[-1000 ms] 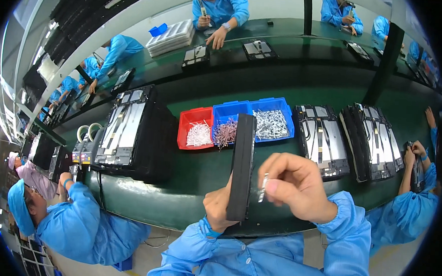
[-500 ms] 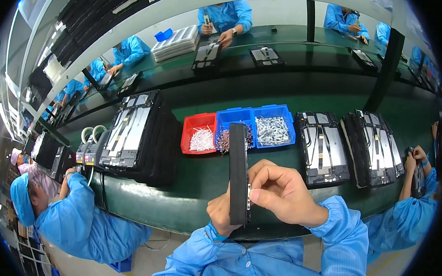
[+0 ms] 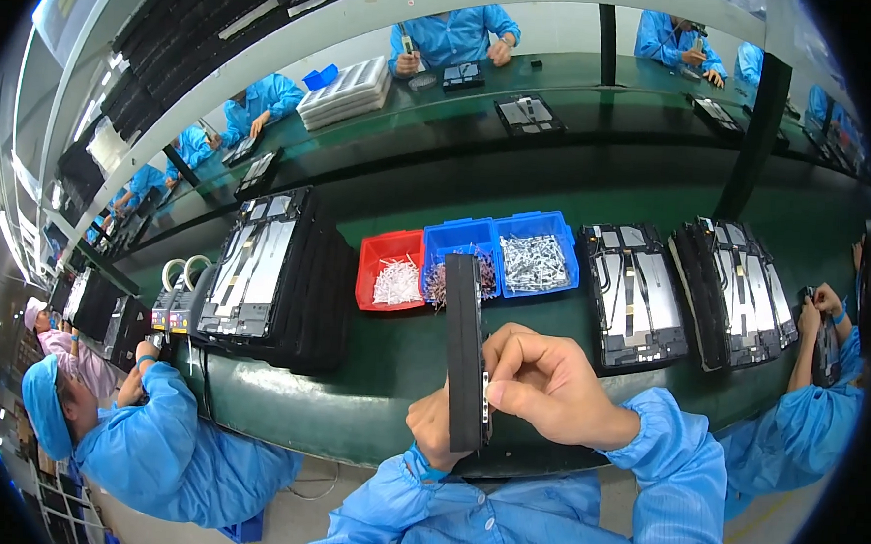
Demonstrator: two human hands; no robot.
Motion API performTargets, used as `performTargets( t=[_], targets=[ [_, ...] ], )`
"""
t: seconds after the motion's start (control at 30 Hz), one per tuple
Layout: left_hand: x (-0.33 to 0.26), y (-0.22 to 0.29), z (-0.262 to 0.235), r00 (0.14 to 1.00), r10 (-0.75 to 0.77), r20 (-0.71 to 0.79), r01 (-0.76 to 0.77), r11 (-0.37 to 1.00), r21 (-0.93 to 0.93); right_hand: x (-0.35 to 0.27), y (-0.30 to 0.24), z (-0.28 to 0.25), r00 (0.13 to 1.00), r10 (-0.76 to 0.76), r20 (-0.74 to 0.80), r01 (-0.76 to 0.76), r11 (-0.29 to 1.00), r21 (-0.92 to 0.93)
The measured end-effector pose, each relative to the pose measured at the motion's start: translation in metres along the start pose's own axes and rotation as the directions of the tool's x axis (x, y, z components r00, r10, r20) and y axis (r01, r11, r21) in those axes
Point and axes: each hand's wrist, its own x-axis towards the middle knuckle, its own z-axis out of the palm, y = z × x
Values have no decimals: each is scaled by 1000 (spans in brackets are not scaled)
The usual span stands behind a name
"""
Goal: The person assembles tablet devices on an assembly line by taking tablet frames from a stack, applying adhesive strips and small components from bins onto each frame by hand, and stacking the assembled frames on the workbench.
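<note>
My left hand [image 3: 431, 424] is wrapped round a flat black tablet-like device [image 3: 463, 362], partly hidden behind it. The device is held up on edge, its narrow side toward me. Along its right edge runs a small silvery strip with dark spots [image 3: 486, 391]. My right hand [image 3: 559, 392] has thumb and index finger pinched together against that edge, beside the strip. Whatever lies between those fingertips is too small to make out. Just beyond stand a red bin [image 3: 364, 273] of white-pink small parts, a blue bin [image 3: 459, 234] of purplish parts and another blue bin [image 3: 546, 225] of silvery-white parts.
Stacks of opened tablet units stand at left [image 3: 254, 262] and right [image 3: 636, 292], with another stack [image 3: 740, 288] farther right. Co-workers in blue sit on both sides and across the green bench [image 3: 281, 402]. A shelf post [image 3: 758, 141] rises at back right.
The device in my left hand has shifted slightly down and left, and my right hand stays at its edge. Across the bench, a co-worker's hand has lifted away from a unit.
</note>
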Motion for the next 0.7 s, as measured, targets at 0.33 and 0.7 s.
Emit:
performTargets(
  t=[0.33,0.7],
  targets=[
    [3,0,2,998,59,-12,-58,997,45,0,-2,-2,1000,20,1,-20,999,-35],
    [13,10,1,1000,19,-11,-19,999,33,0,-5,0,980,173,-99,-163,982,99]
  ],
)
